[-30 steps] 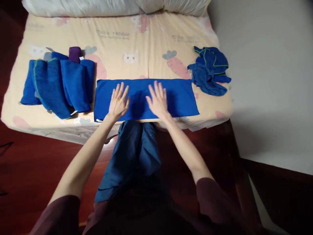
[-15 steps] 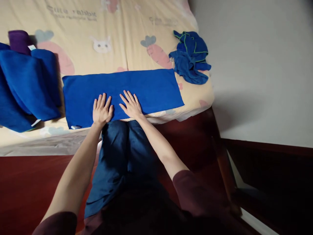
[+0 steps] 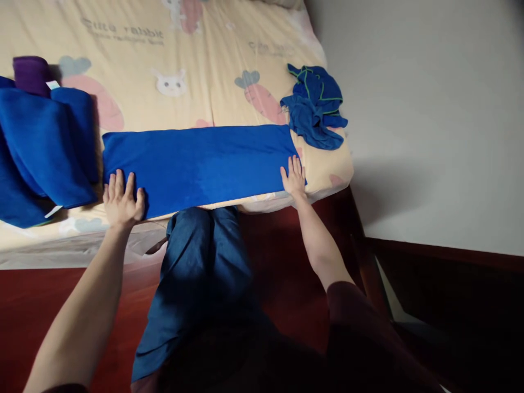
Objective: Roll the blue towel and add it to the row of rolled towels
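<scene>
A blue towel (image 3: 196,164), folded into a long flat strip, lies along the near edge of the bed. My left hand (image 3: 123,202) rests flat on its lower left corner, fingers spread, covering the white tag there. At the opposite end, my right hand (image 3: 294,176) lies with extended fingers on the towel's right edge. Neither hand grips anything. The cloth between the hands looks smooth and flat.
Left of the strip sits a pile of blue towels (image 3: 45,142) with a purple cloth roll (image 3: 31,75) behind it. Crumpled blue cloths (image 3: 317,106) with green edging lie at the bed's right corner. A grey wall (image 3: 429,120) rises beyond the patterned bed sheet (image 3: 139,103).
My hands have slid apart from the middle of the towel, the left hand to its left corner and the right hand to its right end. The camera view has shifted slightly.
</scene>
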`<action>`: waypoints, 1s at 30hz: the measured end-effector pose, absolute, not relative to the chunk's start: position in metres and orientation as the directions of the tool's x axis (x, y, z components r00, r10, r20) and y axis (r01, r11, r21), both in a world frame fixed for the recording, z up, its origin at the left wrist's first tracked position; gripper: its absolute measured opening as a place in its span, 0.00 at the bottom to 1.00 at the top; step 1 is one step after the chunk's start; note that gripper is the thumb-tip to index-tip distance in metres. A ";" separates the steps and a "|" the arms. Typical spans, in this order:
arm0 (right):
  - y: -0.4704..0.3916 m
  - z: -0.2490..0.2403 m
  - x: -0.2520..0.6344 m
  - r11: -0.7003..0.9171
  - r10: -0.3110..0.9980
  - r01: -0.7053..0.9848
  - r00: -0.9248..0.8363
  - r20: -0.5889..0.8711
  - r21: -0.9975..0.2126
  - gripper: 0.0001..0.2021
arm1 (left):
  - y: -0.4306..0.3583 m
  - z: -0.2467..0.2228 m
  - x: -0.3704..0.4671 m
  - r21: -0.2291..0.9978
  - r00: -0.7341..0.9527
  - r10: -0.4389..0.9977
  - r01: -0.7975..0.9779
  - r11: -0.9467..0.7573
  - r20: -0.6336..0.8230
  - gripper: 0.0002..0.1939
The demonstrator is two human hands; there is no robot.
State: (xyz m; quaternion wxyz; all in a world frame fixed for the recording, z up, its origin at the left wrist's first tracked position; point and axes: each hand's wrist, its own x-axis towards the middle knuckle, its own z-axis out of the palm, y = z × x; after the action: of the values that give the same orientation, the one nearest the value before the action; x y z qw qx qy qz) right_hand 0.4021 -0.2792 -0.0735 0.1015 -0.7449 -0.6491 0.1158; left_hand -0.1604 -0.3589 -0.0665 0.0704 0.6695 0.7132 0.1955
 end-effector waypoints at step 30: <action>-0.161 -0.073 0.212 0.395 0.908 0.855 -0.420 -0.001 -0.337 0.33 | -0.238 -0.063 -0.146 0.401 -0.209 0.974 0.903 0.155 0.093 0.42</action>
State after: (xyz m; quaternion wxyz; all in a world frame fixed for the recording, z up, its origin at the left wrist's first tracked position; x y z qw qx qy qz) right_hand 0.2119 -0.1612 -0.0730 0.0918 -0.5308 -0.8300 0.1446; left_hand -0.1459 -0.2376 -0.0633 0.0936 0.6220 0.7542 0.1884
